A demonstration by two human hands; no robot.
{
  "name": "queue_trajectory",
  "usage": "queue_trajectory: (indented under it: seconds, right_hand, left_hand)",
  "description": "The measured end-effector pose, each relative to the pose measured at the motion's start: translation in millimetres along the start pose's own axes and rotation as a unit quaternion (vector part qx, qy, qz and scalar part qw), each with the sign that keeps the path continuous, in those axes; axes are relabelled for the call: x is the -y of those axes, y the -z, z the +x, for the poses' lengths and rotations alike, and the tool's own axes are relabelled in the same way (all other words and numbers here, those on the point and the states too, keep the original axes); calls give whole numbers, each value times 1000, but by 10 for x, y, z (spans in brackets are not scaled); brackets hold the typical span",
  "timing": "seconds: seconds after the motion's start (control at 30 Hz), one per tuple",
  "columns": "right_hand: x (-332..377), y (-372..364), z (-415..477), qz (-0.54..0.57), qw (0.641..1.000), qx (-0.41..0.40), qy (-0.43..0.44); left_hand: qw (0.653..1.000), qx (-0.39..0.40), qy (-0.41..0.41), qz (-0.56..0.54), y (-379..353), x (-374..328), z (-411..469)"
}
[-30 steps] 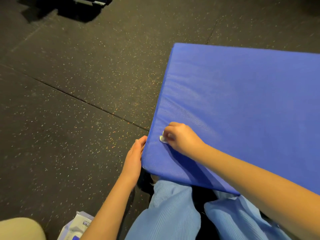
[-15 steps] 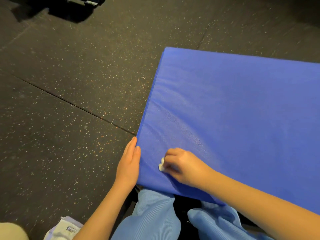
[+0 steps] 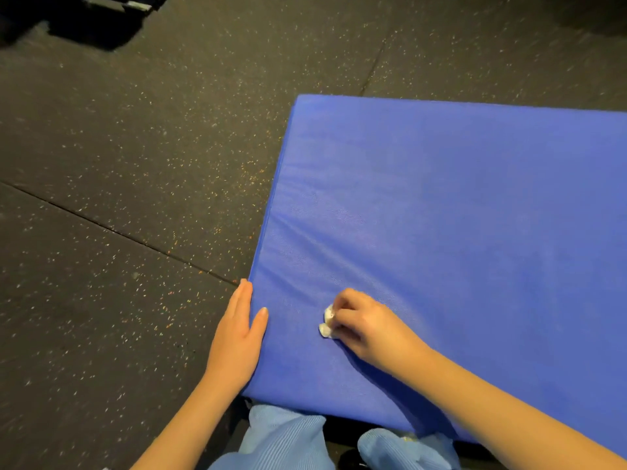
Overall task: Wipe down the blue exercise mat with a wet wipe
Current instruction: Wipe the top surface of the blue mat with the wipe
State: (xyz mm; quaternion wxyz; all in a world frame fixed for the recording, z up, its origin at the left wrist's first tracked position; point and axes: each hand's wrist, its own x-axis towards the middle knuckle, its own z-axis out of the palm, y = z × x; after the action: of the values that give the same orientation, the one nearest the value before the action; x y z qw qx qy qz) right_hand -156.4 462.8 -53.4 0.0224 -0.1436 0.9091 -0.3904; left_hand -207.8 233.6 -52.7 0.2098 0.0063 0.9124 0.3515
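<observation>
while the right hand [image 3: 368,325] pinched a balled white wet wipe [image 3: 326,323] against the blue mat [image 3: 441,215], the left hand [image 3: 237,337] lay flat, fingers straight, along its edge; speckled floor [image 3: 135,164] beside.

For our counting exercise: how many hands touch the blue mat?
2. Left hand flat along the left edge of the blue padded mat; right hand pressing a crumpled white wipe on top.

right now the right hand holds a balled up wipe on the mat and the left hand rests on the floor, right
No: the head view shows the left hand on the mat's left edge, not the floor. The rest is right.
</observation>
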Motion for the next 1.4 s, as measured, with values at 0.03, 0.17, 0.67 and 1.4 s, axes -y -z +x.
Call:
queue_trajectory:
  seconds: [0.03,0.17,0.67,1.4]
  right_hand:
    - [-101,-8,82,-17,999,-30,-25]
    - [-191,-132,377,-19,991,-90,-99]
    - [-59,-361,906,2,998,55,22]
    - [32,-534,1227,15,981,161,109]
  left_hand:
    - [1000,0,1,4,-12,18,7]
    - [1000,-2,7,-4,-27,53,32]
    - [992,-8,48,-117,-36,61,99]
    - [967,-48,112,-222,-57,89,101]
